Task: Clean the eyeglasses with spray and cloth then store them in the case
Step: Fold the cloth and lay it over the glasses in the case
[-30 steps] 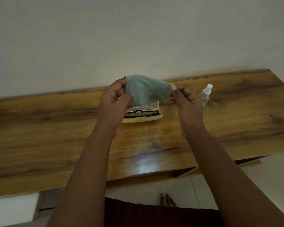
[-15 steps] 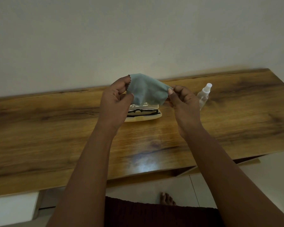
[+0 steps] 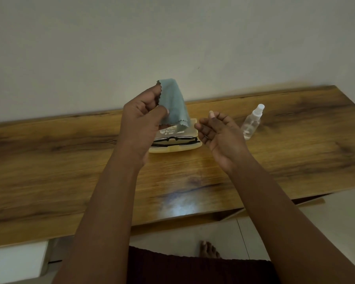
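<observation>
My left hand (image 3: 140, 117) pinches one corner of a teal cleaning cloth (image 3: 173, 101), which hangs down from the fingers above the case. Black-framed eyeglasses (image 3: 175, 140) lie folded in an open pale yellow case (image 3: 176, 149) on the wooden table, just behind and below both hands. My right hand (image 3: 219, 134) hovers to the right of the case with its fingers spread and nothing in it. A small clear spray bottle (image 3: 251, 123) with a white nozzle stands further right, apart from the hand.
The wooden table (image 3: 295, 152) runs along a plain white wall. Its front edge is close to my body, with a bare foot (image 3: 208, 250) and tiled floor visible below it. A white object (image 3: 14, 261) sits low at the left.
My right hand has let go of the cloth and drawn away to the right with its fingers apart. The cloth, earlier stretched between both hands, now hangs from the left hand alone.
</observation>
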